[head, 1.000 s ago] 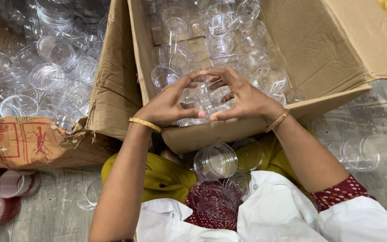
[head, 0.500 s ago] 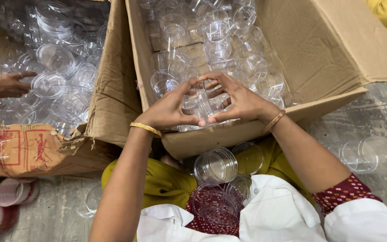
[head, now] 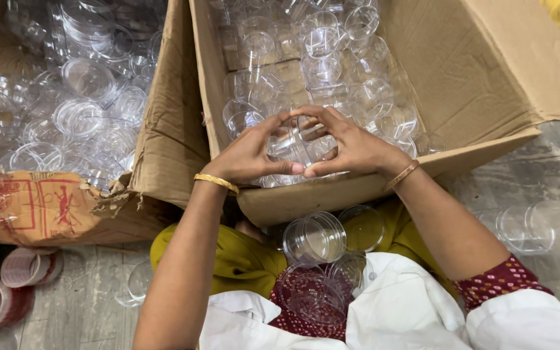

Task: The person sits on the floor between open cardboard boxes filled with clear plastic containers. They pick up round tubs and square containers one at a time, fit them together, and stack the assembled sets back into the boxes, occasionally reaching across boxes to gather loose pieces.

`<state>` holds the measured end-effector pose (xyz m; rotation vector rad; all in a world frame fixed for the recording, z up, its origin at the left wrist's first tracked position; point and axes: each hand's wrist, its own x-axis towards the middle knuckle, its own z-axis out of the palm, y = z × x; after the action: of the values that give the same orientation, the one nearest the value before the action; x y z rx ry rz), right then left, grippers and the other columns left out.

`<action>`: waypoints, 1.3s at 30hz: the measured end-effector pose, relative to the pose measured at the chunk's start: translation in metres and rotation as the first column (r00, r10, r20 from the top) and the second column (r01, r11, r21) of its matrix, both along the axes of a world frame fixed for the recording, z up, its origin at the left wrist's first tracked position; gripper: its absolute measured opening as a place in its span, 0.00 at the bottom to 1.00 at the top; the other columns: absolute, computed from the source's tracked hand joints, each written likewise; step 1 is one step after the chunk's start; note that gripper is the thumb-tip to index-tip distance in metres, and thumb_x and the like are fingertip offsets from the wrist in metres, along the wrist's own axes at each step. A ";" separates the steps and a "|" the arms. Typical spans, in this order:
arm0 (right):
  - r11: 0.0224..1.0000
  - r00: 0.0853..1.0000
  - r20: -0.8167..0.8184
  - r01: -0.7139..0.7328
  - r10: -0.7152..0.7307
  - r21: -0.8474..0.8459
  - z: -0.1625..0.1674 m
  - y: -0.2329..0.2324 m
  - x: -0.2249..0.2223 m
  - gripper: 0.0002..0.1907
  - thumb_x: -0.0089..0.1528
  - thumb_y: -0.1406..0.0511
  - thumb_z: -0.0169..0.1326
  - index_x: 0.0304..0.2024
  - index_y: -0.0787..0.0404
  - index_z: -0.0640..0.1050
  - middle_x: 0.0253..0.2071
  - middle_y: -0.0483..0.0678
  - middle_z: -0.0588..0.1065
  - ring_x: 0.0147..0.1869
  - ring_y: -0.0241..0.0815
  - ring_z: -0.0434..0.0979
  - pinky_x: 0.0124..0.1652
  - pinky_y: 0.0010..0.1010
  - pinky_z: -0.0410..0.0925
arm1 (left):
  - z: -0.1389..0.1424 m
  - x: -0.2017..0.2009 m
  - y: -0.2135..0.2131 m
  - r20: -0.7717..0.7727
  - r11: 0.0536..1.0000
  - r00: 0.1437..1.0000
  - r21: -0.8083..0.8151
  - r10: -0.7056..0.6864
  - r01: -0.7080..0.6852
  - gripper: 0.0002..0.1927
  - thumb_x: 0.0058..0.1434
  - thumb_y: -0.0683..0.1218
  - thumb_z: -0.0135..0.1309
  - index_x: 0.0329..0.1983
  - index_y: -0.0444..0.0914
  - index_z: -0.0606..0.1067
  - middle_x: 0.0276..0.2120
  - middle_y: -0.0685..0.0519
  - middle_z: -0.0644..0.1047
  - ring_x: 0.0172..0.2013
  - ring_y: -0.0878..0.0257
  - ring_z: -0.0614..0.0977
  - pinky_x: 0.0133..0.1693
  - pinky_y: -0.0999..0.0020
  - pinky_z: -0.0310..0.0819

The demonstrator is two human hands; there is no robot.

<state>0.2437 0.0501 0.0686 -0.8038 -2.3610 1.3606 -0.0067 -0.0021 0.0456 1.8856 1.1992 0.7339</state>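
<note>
Head view: two hands (head: 303, 152) clasp one clear container (head: 293, 144).

Both hands – left hand (head: 249, 154), right hand (head: 352, 148) – are hemmed by the cardboard box wall (head: 306, 198) beneath the wrists and clear plastic containers (head: 319, 58) beyond the fingertips – open air above.

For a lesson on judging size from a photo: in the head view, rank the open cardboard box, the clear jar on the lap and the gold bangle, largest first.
1. Cardboard box, by far largest.
2. Clear jar.
3. Gold bangle, on the left wrist; it looks smaller than the jar, though nearness makes that less sure.
</note>
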 end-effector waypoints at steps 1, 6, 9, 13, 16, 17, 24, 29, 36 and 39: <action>1.000 1.000 0.016 0.003 -0.004 0.001 0.000 0.001 -0.001 0.55 0.47 0.51 0.71 0.72 0.39 0.57 0.68 0.51 0.62 0.70 0.53 0.70 0.51 0.45 0.77 | 0.000 0.000 0.001 -0.011 1.000 1.000 0.001 0.003 -0.003 0.64 0.43 0.67 0.70 0.73 0.28 0.57 0.65 0.36 0.69 0.66 0.47 0.73 0.65 0.53 0.65; 0.999 0.996 0.090 0.024 -0.027 0.036 -0.004 -0.001 -0.005 0.57 0.49 0.47 0.67 0.76 0.35 0.52 0.72 0.53 0.60 0.73 0.57 0.67 0.55 0.46 0.76 | -0.001 0.001 0.000 0.031 1.000 1.000 0.008 0.003 -0.003 0.62 0.46 0.70 0.67 0.75 0.32 0.55 0.69 0.36 0.67 0.65 0.46 0.73 0.64 0.52 0.67; 0.988 0.996 0.051 0.058 -0.066 0.140 -0.005 -0.001 -0.005 0.58 0.53 0.45 0.64 0.79 0.38 0.48 0.77 0.55 0.57 0.76 0.60 0.62 0.60 0.48 0.71 | 0.001 -0.001 -0.004 0.112 0.990 0.986 0.054 0.121 -0.128 0.59 0.51 0.72 0.60 0.78 0.40 0.53 0.68 0.37 0.67 0.62 0.47 0.76 0.60 0.52 0.69; 0.888 0.988 -0.147 0.105 -0.043 0.448 -0.006 -0.003 -0.003 0.62 0.52 0.45 0.69 0.78 0.50 0.48 0.77 0.59 0.57 0.78 0.62 0.60 0.66 0.49 0.66 | 0.006 -0.003 -0.006 0.355 0.940 0.874 -0.042 0.332 -0.340 0.47 0.62 0.72 0.49 0.78 0.47 0.54 0.59 0.40 0.78 0.57 0.52 0.82 0.58 0.58 0.73; 0.752 0.986 -0.164 0.122 -0.019 0.648 -0.008 -0.003 -0.006 0.60 0.52 0.47 0.72 0.76 0.56 0.52 0.73 0.57 0.62 0.75 0.57 0.66 0.70 0.49 0.65 | 0.007 -0.001 -0.008 0.355 0.930 0.864 -0.052 0.358 -0.364 0.40 0.65 0.69 0.48 0.74 0.47 0.58 0.51 0.42 0.81 0.49 0.54 0.84 0.53 0.60 0.76; 0.710 0.987 -0.160 0.128 -0.022 0.693 -0.009 -0.003 -0.007 0.59 0.52 0.48 0.72 0.75 0.57 0.53 0.71 0.55 0.65 0.73 0.55 0.70 0.71 0.48 0.64 | 0.007 -0.001 -0.007 0.326 0.931 0.875 -0.047 0.357 -0.362 0.39 0.65 0.68 0.48 0.73 0.46 0.60 0.49 0.43 0.81 0.46 0.54 0.85 0.50 0.60 0.77; 0.655 0.988 -0.136 0.146 -0.067 0.741 -0.012 -0.003 -0.004 0.46 0.53 0.54 0.69 0.68 0.58 0.62 0.63 0.55 0.73 0.63 0.56 0.77 0.65 0.44 0.69 | 0.006 0.004 -0.010 0.349 0.929 0.873 0.016 0.341 -0.370 0.33 0.67 0.67 0.46 0.67 0.44 0.61 0.45 0.44 0.83 0.44 0.57 0.87 0.49 0.62 0.77; 0.635 0.982 -0.179 0.180 -0.067 0.751 -0.013 -0.003 -0.002 0.43 0.53 0.54 0.69 0.66 0.58 0.66 0.60 0.58 0.74 0.64 0.59 0.77 0.64 0.45 0.72 | 0.004 0.005 -0.010 0.405 0.933 0.848 -0.043 0.343 -0.357 0.32 0.67 0.66 0.47 0.65 0.42 0.62 0.44 0.43 0.83 0.42 0.56 0.88 0.47 0.63 0.80; 0.940 0.969 -0.243 0.117 -0.038 0.319 -0.002 -0.002 -0.003 0.45 0.56 0.50 0.67 0.70 0.55 0.63 0.69 0.55 0.68 0.71 0.55 0.71 0.67 0.40 0.67 | 0.005 0.005 -0.007 0.314 0.927 0.883 0.022 0.348 -0.373 0.37 0.65 0.66 0.49 0.71 0.46 0.57 0.52 0.37 0.78 0.50 0.52 0.85 0.52 0.58 0.77; 0.966 0.919 -0.366 0.050 -0.144 -0.254 0.005 -0.006 0.000 0.46 0.55 0.49 0.68 0.70 0.51 0.63 0.68 0.49 0.68 0.72 0.47 0.70 0.65 0.36 0.69 | 0.004 0.006 -0.011 0.353 0.962 0.917 0.124 0.187 -0.244 0.42 0.66 0.67 0.50 0.76 0.47 0.51 0.66 0.33 0.66 0.62 0.47 0.75 0.57 0.52 0.75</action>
<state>0.2432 0.0437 0.0737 -0.6355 -1.8583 1.6140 -0.0011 -0.0127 0.0500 1.6796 1.1613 1.2602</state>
